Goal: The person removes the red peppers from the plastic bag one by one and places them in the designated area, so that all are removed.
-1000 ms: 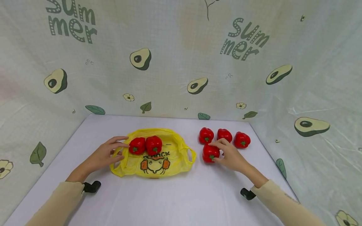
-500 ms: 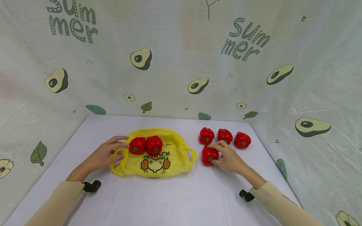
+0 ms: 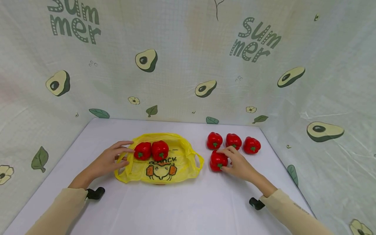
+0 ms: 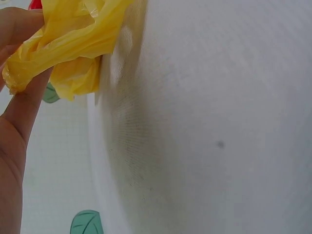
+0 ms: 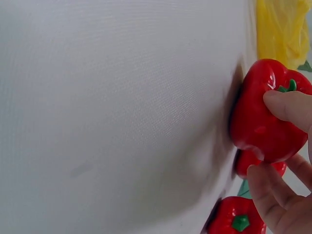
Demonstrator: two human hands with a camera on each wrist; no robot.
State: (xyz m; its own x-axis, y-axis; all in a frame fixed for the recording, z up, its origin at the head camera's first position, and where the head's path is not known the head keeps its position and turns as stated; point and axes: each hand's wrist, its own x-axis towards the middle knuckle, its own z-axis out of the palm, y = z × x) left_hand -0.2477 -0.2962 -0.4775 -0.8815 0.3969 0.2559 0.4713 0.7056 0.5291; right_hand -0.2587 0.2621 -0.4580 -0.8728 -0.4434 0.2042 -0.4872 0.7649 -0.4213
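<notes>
My right hand (image 3: pixel 239 164) grips a red bell pepper (image 3: pixel 217 160) between thumb and fingers, just right of the yellow plastic bag (image 3: pixel 188 164). In the right wrist view the thumb presses on this bell pepper (image 5: pixel 265 122) beside its green stem. My left hand (image 3: pixel 113 160) holds the bag's left handle edge. The left wrist view shows the bag's thin film (image 4: pixel 80 34) between thumb and fingers. Two more red bell peppers lie side by side on the bag, the left one (image 3: pixel 142 151) close to my left fingertips and the other (image 3: pixel 160 150) touching it.
Three red bell peppers stand in a row behind my right hand: a left one (image 3: pixel 214 141), a middle one (image 3: pixel 233 141) and a right one (image 3: pixel 251 145). The white table (image 3: pixel 176 209) meets printed cloth walls (image 3: pixel 176 75) at the back and sides.
The right hand and its bell pepper have shifted slightly left and toward me, away from the back row. The left hand and the bag look unmoved.
</notes>
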